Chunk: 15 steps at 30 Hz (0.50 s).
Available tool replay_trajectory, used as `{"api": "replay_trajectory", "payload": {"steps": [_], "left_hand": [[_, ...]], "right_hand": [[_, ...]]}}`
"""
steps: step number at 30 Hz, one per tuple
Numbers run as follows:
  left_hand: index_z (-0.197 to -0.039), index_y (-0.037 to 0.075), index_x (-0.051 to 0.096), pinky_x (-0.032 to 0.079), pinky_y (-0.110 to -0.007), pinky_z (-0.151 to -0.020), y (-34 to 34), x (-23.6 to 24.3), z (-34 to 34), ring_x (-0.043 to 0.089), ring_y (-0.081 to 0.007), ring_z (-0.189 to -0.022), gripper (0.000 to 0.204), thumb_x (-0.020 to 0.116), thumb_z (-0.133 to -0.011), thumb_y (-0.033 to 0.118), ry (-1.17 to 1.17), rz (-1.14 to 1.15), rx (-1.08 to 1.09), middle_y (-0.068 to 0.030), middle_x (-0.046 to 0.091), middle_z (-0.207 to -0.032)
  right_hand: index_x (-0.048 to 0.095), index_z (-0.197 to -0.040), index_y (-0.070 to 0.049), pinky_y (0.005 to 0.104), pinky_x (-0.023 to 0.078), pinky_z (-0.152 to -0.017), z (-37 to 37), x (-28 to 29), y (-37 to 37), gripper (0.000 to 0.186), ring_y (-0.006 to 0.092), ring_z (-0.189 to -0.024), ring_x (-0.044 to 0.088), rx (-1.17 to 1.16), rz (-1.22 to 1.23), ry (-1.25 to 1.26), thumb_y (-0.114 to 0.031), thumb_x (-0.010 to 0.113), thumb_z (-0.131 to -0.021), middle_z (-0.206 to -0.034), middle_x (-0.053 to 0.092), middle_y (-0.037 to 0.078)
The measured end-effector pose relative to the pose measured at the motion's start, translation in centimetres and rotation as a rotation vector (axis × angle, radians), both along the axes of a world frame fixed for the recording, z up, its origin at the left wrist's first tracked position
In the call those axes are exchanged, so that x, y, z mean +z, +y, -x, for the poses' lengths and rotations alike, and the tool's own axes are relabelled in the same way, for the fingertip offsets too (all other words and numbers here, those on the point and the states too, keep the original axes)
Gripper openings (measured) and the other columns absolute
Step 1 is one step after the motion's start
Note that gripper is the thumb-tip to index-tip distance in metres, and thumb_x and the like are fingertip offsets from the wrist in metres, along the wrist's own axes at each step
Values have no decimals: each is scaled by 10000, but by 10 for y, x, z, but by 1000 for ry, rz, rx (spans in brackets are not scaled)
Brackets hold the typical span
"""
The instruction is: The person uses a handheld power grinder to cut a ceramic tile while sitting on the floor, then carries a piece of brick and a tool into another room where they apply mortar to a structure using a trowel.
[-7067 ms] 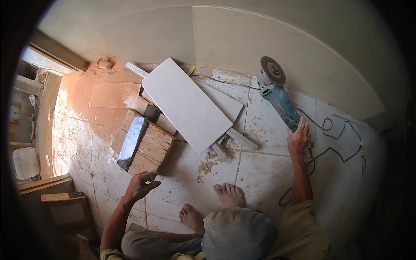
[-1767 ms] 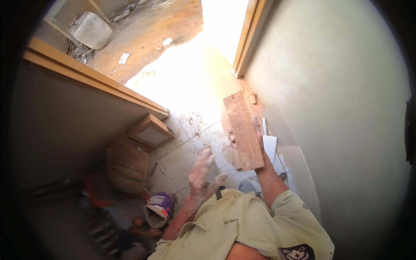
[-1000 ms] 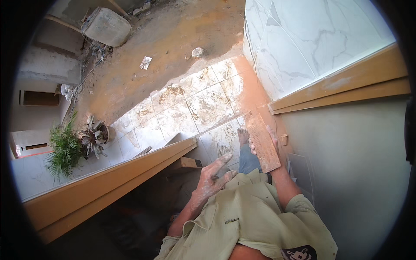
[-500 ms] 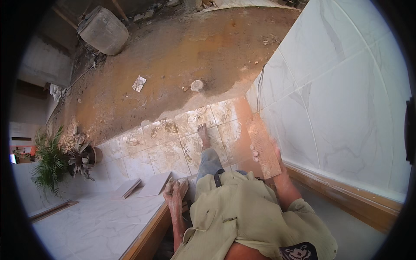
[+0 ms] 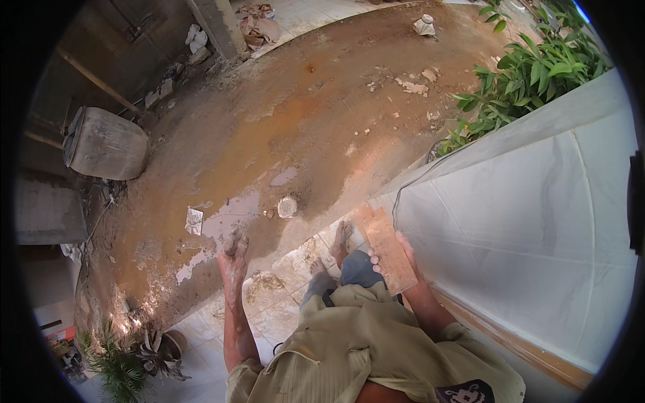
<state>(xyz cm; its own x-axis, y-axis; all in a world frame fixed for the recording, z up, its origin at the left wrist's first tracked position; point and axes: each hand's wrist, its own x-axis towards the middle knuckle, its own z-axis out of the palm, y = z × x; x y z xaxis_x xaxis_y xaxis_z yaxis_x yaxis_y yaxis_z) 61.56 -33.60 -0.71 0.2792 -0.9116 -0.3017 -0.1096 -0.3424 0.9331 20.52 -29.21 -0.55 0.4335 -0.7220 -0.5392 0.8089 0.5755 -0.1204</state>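
My right hand (image 5: 408,250) grips a long, narrow strip of reddish-brown tile (image 5: 391,252), with fingertips on its left edge and the rest of the hand at its right side. The strip is tilted, and a second piece of like colour shows at its far end; whether it is separate I cannot tell. Out in front on the left, my left hand (image 5: 234,247) is raised with its fingers curled. It looks dusty, and what lies in it, if anything, is hidden. Below my hands, my bare feet (image 5: 342,234) stand on muddy white floor tiles (image 5: 279,312).
Wet, muddy ground (image 5: 269,148) with puddles spreads ahead. On it lie a round pale lump (image 5: 287,207) and a white scrap (image 5: 194,220). A white-tiled wall (image 5: 510,221) runs along my right, leafy plants (image 5: 531,74) behind it. A barrel (image 5: 107,144) and potted plants (image 5: 164,349) are left.
I have moved forward along the tiled strip, and the view has turned right. My left hand has left the wooden-edged ledge and reaches ahead. My right hand keeps its grip on the tile strip.
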Motion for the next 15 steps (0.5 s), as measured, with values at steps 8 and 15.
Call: {"api": "replay_trajectory", "payload": {"steps": [8,15], "left_hand": [[-770,34,615,424,-277,-666,-19,-186,-32,497,-87,-703,147,693,-796,156,-218,-286,-70,13,563,-688],[-927,61,638,449,-278,-518,-4,-258,-18,554,-122,-629,205,693,-800,213,48,-1076,-46,-32,604,-768]], "right_hand": [[480,-1212,-73,402,508,-608,16,-37,-199,535,282,-744,583,-95,36,-30,-524,370,-945,-913,568,191],[496,-1181,-87,408,513,-603,58,-91,-372,528,289,-743,588,-315,117,-130,-541,393,-931,-900,574,187]]}}
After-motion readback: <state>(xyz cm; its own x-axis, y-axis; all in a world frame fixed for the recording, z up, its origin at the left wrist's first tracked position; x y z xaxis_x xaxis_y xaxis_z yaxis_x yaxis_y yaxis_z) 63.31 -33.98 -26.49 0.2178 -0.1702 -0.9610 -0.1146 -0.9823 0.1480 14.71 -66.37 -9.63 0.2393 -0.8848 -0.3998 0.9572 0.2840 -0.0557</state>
